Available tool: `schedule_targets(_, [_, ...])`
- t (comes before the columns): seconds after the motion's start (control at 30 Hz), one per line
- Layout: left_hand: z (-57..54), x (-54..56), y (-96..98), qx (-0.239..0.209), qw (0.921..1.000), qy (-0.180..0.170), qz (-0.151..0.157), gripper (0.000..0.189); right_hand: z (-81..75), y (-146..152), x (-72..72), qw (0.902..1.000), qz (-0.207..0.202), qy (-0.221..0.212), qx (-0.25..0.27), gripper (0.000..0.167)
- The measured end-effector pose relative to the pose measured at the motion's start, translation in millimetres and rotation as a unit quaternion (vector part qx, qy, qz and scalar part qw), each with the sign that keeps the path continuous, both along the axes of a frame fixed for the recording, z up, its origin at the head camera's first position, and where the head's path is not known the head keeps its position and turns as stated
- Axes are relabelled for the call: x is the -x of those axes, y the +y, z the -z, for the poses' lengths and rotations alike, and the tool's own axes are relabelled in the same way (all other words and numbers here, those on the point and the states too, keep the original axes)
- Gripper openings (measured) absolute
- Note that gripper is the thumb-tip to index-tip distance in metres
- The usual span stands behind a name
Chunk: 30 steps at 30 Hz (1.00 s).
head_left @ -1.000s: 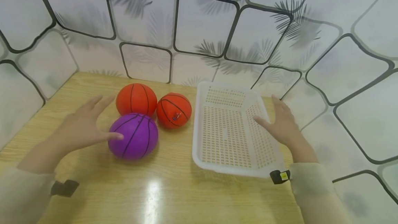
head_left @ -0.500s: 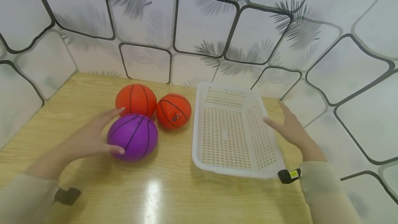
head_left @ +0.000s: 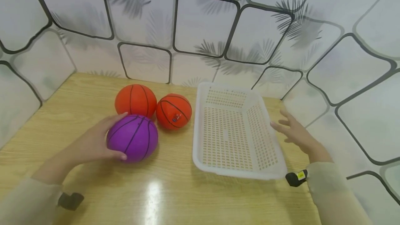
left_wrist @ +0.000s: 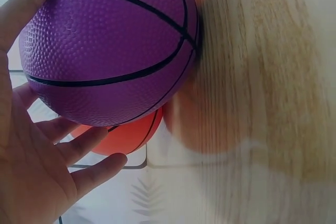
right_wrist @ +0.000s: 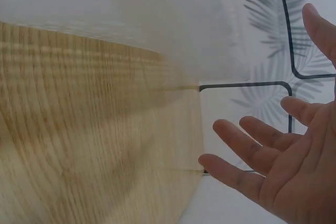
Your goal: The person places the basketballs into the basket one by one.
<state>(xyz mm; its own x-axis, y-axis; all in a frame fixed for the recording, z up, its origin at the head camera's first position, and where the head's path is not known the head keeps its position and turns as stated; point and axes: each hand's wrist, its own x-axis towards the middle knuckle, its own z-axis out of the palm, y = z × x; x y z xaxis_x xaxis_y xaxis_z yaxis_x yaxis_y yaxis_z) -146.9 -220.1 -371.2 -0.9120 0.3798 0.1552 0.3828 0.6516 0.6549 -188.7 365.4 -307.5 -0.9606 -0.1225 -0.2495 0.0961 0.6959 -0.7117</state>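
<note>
A purple ball with black basketball lines [head_left: 133,139] sits on the wooden table. My left hand [head_left: 93,143] reaches round its left side, thumb at the front and fingers toward the back. In the left wrist view, the thumb overlaps the purple ball [left_wrist: 110,45], while the loosely spread fingers [left_wrist: 86,145] extend along its far side. My right hand [head_left: 297,134] hovers just off the right rim of a white perforated plastic basket [head_left: 197,138]. The right wrist view shows that hand [right_wrist: 294,156] holding nothing, fingers apart and relaxed.
Behind the purple ball sits a red-orange ball [head_left: 135,100], with a smaller red-orange ball [head_left: 174,111] to its right, between it and the basket. The wooden table [head_left: 175,197] ends at patterned walls [head_left: 203,23] at the back and sides.
My left hand has moved right and closer round the purple ball, its fingers drawing in. The right hand has shifted right, away from over the basket to beside its rim. Balls and basket stay put.
</note>
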Motion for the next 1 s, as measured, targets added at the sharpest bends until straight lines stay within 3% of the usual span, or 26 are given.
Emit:
schedule_targets(0.5, [3.1, -3.2, 2.9, -0.026, 0.9996, -0.008, -0.003, 0.117, 31.4, 13.9, 5.9, 0.9965, -0.004, -0.011, 0.082, 0.081])
schedule_targets(1.0, [1.4, -3.1, 2.1, -0.037, 0.9992, -0.011, -0.014, 0.111, 33.5, 6.8, 7.3, 0.9918, 0.024, -0.006, 0.125, 0.064])
